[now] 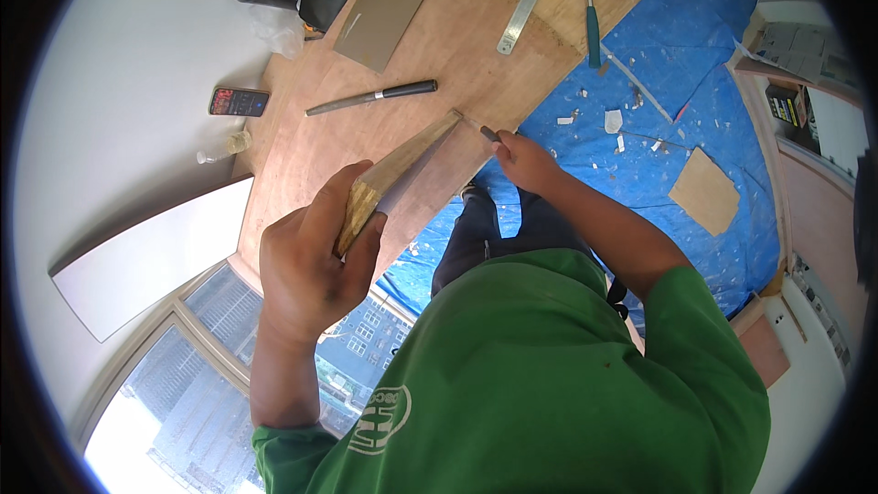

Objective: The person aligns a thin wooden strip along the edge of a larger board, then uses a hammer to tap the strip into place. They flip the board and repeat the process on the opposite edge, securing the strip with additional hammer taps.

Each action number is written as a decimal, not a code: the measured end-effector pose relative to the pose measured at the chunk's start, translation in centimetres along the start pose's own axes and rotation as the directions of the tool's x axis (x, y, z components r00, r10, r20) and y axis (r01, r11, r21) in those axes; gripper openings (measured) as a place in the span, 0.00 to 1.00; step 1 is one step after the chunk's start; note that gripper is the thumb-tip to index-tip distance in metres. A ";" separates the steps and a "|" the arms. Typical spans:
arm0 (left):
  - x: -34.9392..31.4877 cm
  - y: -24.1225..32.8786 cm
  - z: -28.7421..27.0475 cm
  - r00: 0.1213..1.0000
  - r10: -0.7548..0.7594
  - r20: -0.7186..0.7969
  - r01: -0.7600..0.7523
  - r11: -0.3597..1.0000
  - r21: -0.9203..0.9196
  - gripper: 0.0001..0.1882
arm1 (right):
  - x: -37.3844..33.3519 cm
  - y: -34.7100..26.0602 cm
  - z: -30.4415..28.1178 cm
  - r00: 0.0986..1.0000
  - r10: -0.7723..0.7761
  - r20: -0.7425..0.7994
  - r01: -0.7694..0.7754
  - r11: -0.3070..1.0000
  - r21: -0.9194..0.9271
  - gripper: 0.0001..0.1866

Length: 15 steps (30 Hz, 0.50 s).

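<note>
**Holding a wooden strip over the plywood sheet**

Head view: the left hand (315,261) grips the wooden strip (398,178) at its near end; the right hand (523,157) pinches a pencil (489,134) at its far tip, beside the plywood sheet's (439,46) edge above blue tarp (695,82).

The person wore a bright green short-sleeved T-shirt (549,375) that filled the lower middle and lower right of the frame. Its fabric looked plain and smooth, with soft folds across the back and shoulder. Near the lower centre, a pale, whitish round emblem (380,421) was printed on the cloth, only partly visible at a crease. One sleeve hem ended at the right of the frame, the other at the bottom edge, left of centre. Both forearms were bare below the sleeves, with no watch, band or glove on the left hand (311,265) or the right hand (523,160). Dark trousers (476,229) showed above the shirt, in the centre of the frame.
</note>
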State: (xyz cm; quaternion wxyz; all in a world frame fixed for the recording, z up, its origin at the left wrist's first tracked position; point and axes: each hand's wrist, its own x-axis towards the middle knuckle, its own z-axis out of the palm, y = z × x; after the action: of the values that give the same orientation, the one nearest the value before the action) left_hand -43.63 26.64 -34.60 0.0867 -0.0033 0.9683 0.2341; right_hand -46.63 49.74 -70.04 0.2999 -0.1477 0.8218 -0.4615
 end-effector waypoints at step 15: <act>0.1 0.6 0.1 0.998 -0.040 0.040 0.040 0.999 0.008 0.24 | 1.0 -0.1 0.0 0.997 0.025 0.074 -0.021 0.999 -0.046 0.14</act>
State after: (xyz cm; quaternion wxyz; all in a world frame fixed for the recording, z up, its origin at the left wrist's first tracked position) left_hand -43.71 27.19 -34.48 0.1110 -0.0177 0.9669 0.2290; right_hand -47.37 49.17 -70.36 0.3321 -0.1622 0.8219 -0.4334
